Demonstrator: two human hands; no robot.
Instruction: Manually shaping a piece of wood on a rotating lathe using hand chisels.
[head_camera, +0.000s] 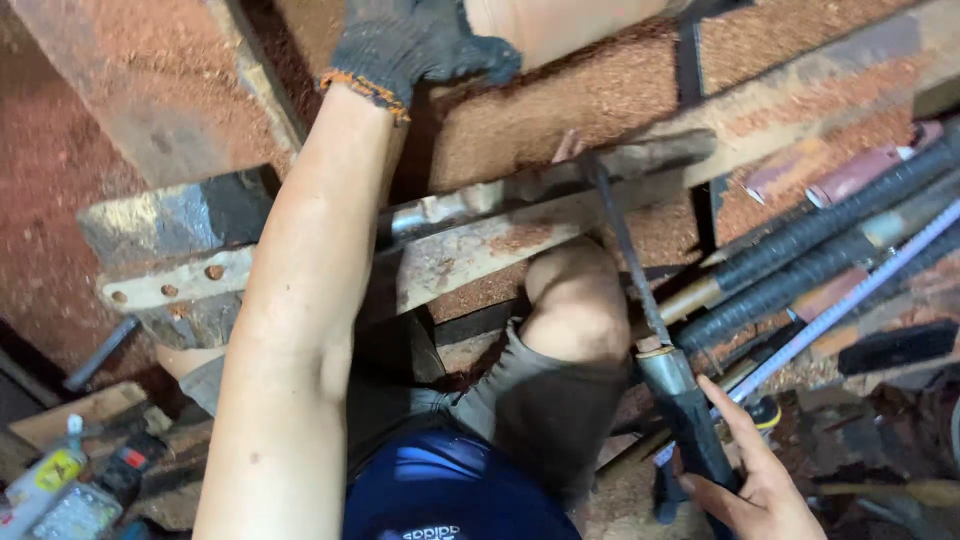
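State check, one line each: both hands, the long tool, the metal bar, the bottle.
left hand: gloved, resting on the pale wood piece
right hand: bare, gripping the chisel handle
chisel: tilted, tip at the metal bar
metal bar: rusty, dusted with sawdust
bottle: capped, lying tilted

Knit cloth glove (415, 45), dark, orange-trimmed cuff; rusty, pitted metal rail (450, 255); thin dull steel file (625, 250) with dark matt plastic handle (695, 425); reddish sawdust (610, 90) rough everywhere; ribbed black rods (830, 235)
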